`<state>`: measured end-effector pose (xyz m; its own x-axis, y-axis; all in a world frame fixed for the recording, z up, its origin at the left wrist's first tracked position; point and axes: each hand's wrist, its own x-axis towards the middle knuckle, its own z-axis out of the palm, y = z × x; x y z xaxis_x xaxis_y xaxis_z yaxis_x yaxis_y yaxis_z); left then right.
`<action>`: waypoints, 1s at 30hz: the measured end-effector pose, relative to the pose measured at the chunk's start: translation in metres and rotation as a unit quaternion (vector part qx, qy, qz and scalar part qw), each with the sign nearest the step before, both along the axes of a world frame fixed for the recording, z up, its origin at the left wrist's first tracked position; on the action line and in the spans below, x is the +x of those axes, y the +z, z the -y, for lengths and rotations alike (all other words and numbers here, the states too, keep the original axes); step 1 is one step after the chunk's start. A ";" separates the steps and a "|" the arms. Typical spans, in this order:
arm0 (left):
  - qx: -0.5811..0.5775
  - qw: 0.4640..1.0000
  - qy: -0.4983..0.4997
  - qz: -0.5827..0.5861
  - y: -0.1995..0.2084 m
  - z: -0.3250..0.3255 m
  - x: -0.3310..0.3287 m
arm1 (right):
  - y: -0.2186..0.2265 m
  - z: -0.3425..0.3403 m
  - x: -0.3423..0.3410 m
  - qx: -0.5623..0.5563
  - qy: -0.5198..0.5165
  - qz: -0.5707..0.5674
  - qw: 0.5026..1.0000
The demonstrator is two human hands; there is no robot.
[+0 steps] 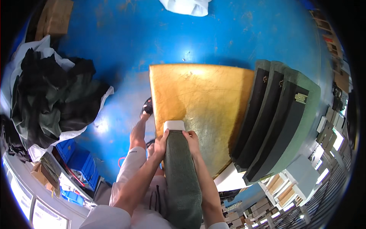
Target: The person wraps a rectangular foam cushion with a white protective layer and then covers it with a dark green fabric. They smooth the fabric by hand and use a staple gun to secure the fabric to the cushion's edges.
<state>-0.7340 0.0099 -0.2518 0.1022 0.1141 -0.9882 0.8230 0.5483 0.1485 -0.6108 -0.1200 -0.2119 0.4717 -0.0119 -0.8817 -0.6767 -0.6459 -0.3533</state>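
A long dark-green fabric cover (179, 168) lies lengthwise in front of me, its near part against my body. From its far end sticks out a white block-like end (174, 125), perhaps foam, resting over the yellow-brown tabletop (206, 91). My left hand (161, 144) grips the left edge of the cover by its opening. On the opposite edge my right hand (191, 141) is closed, thumb on top, at about the same height. The fingertips under the fabric are hidden.
Several green upholstered pieces (280, 118) with dark faces and metal brackets are stacked along the table's right side. To the left, a heap of black and green cloth (53, 95) lies on white sheeting. Blue bins (78, 162) stand at lower left, a cardboard box (54, 17) at far left.
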 end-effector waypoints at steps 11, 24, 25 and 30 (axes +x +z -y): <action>0.102 0.970 -0.041 -0.215 0.009 -0.023 0.047 | -0.033 -0.012 0.010 -0.050 0.055 0.096 0.993; 0.217 0.967 -0.046 -0.125 -0.054 -0.021 0.054 | -0.124 -0.015 0.002 -0.045 0.074 0.189 0.978; 0.188 0.971 -0.069 -0.128 -0.056 -0.023 0.051 | -0.119 -0.014 0.002 -0.050 0.099 0.190 0.976; 0.290 0.905 -0.303 0.066 -0.056 -0.025 -0.003 | -0.051 -0.006 0.006 0.037 0.198 0.221 0.954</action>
<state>-0.7370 0.0345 -0.3077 0.4327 0.4934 -0.7545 0.9006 -0.1992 0.3863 -0.6049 -0.1140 -0.2634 0.7524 0.2996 -0.5866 -0.1584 -0.7821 -0.6027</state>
